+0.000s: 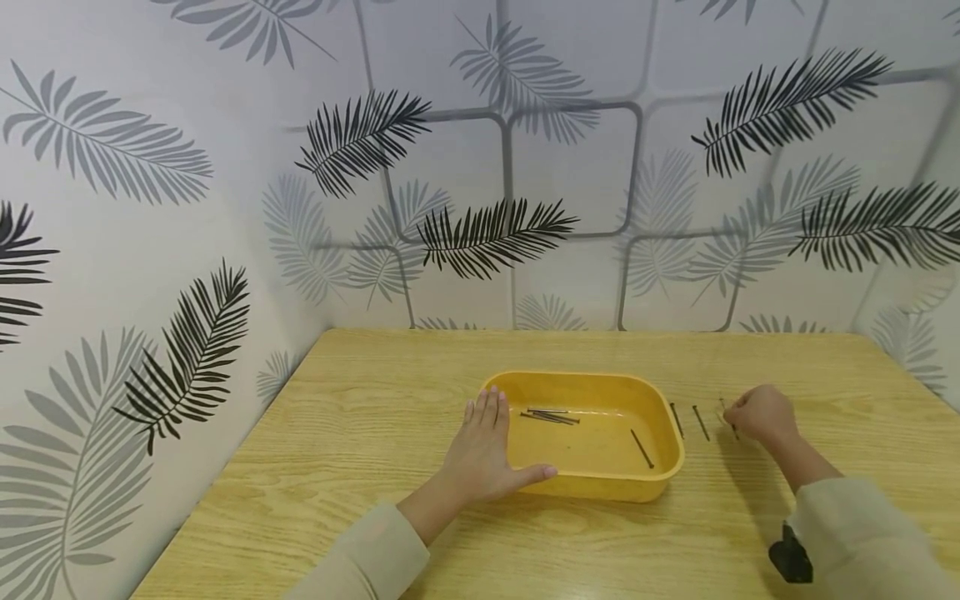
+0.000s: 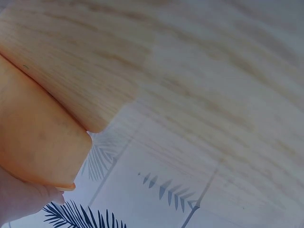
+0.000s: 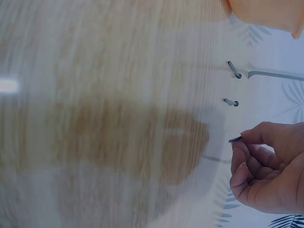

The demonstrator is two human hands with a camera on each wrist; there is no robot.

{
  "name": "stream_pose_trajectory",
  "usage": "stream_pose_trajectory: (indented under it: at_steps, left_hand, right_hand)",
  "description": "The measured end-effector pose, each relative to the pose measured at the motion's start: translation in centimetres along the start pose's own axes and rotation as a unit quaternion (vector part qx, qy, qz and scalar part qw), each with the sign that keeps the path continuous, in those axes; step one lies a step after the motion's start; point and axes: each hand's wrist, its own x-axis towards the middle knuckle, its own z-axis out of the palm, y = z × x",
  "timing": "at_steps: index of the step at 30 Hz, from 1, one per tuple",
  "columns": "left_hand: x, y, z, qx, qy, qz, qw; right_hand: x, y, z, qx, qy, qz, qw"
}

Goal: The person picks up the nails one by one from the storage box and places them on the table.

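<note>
A yellow plastic tray (image 1: 600,487) sits on the table with several dark nails (image 1: 551,417) in a loose bunch inside and a single nail (image 1: 642,448) near its right end. My left hand (image 1: 483,458) rests on the tray's left side, fingers straight over the rim and thumb along the front edge. To the right of the tray, my right hand (image 1: 765,414) pinches a nail (image 3: 235,139) between thumb and fingertip, close over the tabletop. Between that hand and the tray, two nails (image 1: 701,422) lie side by side, roughly parallel.
The wood-grain table (image 1: 337,450) runs back to a wall (image 1: 570,192) with a leaf pattern. A second patterned wall (image 1: 135,275) borders the table's left side. A black device (image 1: 791,557) is strapped under the right sleeve.
</note>
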Motion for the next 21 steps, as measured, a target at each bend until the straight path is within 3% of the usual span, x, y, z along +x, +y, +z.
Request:
stream_pose_trajectory:
  at_steps: [7,14,21]
  left_hand:
    - [-0.04,0.08,-0.14,0.003,-0.003,-0.003,1.0000]
    - [-0.01,0.07,-0.04,0.010,-0.003,0.000,0.9999]
    - [0.03,-0.01,-0.08,0.012,-0.003,0.004,0.9999]
  right_hand:
    - [0.22,0.00,0.30,-0.016,0.002,0.025,0.9996]
    - [0.31,0.33,0.76,-0.060,0.015,0.016,0.9980]
    - [0.40,0.47,0.99,-0.041,0.008,0.017,0.9990]
